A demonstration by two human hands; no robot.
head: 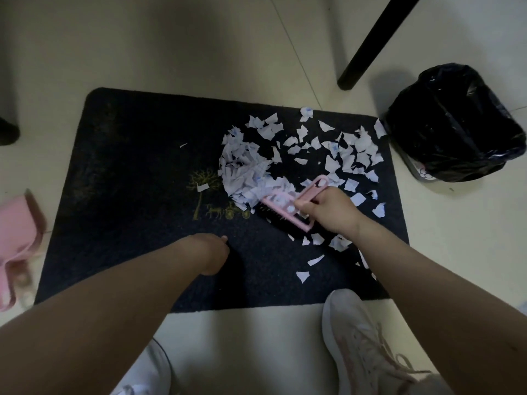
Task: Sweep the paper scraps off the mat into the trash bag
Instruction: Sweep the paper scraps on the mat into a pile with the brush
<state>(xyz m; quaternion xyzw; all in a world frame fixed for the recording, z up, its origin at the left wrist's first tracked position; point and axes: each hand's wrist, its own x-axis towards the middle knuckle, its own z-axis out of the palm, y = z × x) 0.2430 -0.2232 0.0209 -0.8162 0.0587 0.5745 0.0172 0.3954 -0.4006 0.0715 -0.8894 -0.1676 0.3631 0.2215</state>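
A dark mat [137, 172] lies on the pale floor. White paper scraps [245, 169] are heaped near its middle, and more lie scattered toward its right edge. My right hand [328, 212] grips the handle of a pink brush [282, 208] whose black bristles rest on the mat at the heap's lower edge. My left hand [212, 253] rests on the mat near its front, its fingers bent under and hidden. A bin lined with a black trash bag [453, 124] stands just off the mat's right side.
A pink dustpan [17, 246] lies on the floor left of the mat. A black furniture leg [368, 44] slants down behind the mat near the bin. My shoes [362, 346] are at the mat's front edge.
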